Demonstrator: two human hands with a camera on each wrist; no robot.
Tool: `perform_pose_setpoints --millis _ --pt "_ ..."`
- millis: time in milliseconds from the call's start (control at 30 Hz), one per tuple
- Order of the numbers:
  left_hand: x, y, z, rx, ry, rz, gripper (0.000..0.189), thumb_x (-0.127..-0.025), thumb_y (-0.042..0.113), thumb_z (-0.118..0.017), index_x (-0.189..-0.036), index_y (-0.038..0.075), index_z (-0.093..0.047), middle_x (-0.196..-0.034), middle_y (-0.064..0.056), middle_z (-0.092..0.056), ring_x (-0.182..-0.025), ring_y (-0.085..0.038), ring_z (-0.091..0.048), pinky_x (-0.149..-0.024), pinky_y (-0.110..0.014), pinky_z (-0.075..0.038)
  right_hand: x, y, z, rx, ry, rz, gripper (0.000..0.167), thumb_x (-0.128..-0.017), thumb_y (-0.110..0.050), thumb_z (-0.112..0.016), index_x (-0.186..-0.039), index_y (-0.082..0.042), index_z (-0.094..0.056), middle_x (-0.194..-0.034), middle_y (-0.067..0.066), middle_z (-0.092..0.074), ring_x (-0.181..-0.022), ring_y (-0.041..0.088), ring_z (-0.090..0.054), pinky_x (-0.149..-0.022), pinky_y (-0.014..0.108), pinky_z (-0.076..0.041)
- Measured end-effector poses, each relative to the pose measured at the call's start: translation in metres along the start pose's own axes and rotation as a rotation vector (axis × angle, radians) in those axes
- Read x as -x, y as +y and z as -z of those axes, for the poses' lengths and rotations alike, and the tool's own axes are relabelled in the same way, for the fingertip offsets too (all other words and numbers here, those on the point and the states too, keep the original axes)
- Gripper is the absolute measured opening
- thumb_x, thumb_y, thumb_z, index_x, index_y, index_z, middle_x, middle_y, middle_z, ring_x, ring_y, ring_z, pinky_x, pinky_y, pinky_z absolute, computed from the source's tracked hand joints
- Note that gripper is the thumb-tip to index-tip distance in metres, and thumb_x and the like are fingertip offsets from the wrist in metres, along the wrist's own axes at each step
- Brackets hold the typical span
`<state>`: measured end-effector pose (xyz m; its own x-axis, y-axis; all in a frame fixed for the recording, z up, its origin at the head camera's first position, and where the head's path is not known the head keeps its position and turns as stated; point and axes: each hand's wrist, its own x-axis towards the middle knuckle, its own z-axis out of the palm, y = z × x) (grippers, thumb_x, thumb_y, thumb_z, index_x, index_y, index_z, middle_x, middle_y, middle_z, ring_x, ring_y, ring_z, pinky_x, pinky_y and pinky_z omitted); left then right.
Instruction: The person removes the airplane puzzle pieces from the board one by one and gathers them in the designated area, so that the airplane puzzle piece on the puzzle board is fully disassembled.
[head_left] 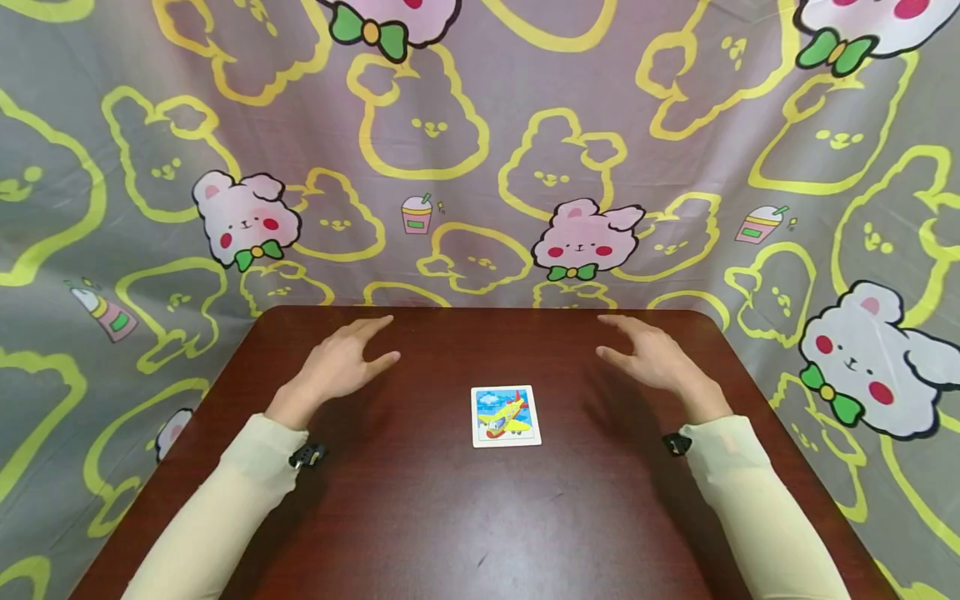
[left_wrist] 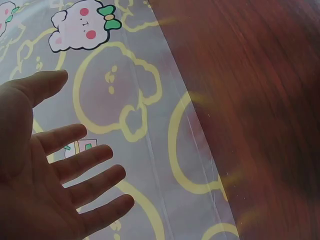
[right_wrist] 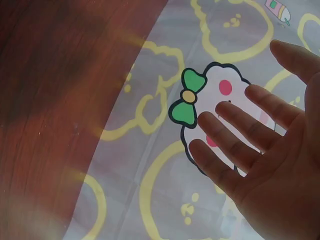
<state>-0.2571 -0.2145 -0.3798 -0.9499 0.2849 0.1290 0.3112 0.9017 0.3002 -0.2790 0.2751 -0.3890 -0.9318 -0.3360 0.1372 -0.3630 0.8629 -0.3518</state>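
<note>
A square picture card with a white border lies flat near the middle of the table, showing a yellow and red airplane against a blue sky. To its left, my left hand is held over the table with fingers extended and thumb apart. My right hand mirrors it on the other side of the card. Both palms face inward and hold nothing. In the left wrist view the left hand has its fingers spread. The right wrist view likewise has the right hand with straight, parted fingers.
The dark reddish-brown table has rounded far corners. Behind it and along both sides hangs a grey cloth printed with yellow outlines and white bunnies. Black bands sit at the cuffs of both pale sleeves.
</note>
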Motion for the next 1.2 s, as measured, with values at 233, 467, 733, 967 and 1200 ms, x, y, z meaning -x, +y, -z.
perform_pose_setpoints --millis 233,467,733,967,1200 --pt "0.005 0.007 -0.005 0.007 0.021 -0.034 0.067 -0.095 0.047 -0.062 -0.152 0.018 -0.043 -0.151 -0.015 -0.048 -0.135 -0.04 -0.049 -0.099 -0.064 -0.046 -0.002 -0.001 -0.006 -0.036 0.013 0.019 0.061 -0.095 -0.044 -0.063 -0.147 -0.016 -0.047 -0.143 0.017 -0.055 -0.127 0.037 -0.056 -0.106 0.057 -0.043" --pt "0.008 0.012 -0.012 0.026 0.033 -0.062 0.061 -0.094 0.043 -0.064 -0.148 0.017 -0.049 -0.148 -0.014 -0.052 -0.134 -0.038 -0.052 -0.098 -0.062 -0.048 -0.003 -0.004 -0.013 -0.092 0.001 0.013 0.06 -0.095 -0.044 -0.064 -0.145 -0.015 -0.049 -0.142 0.014 -0.058 -0.127 0.036 -0.057 -0.106 0.056 -0.043" --pt "0.011 0.02 -0.021 0.063 0.044 -0.092 0.059 -0.092 0.042 -0.067 -0.144 0.016 -0.054 -0.144 -0.011 -0.057 -0.132 -0.033 -0.055 -0.1 -0.057 -0.049 -0.006 -0.007 -0.02 -0.122 -0.004 0.012 0.06 -0.095 -0.043 -0.064 -0.144 -0.012 -0.051 -0.142 0.013 -0.058 -0.126 0.035 -0.057 -0.106 0.057 -0.044" --pt "0.013 0.025 -0.028 0.083 0.051 -0.115 0.057 -0.092 0.04 -0.068 -0.142 0.015 -0.056 -0.142 -0.011 -0.058 -0.13 -0.034 -0.056 -0.099 -0.057 -0.049 -0.007 -0.01 -0.022 -0.162 -0.014 -0.006 0.058 -0.094 -0.043 -0.065 -0.142 -0.012 -0.052 -0.14 0.012 -0.06 -0.122 0.033 -0.06 -0.101 0.054 -0.049" --pt "0.013 0.029 -0.033 0.117 0.06 -0.131 0.055 -0.092 0.037 -0.07 -0.14 0.014 -0.057 -0.14 -0.01 -0.06 -0.129 -0.034 -0.058 -0.099 -0.056 -0.05 -0.009 -0.011 -0.026 -0.201 -0.021 -0.017 0.055 -0.095 -0.041 -0.065 -0.141 -0.014 -0.053 -0.135 0.01 -0.063 -0.12 0.033 -0.063 -0.098 0.053 -0.052"
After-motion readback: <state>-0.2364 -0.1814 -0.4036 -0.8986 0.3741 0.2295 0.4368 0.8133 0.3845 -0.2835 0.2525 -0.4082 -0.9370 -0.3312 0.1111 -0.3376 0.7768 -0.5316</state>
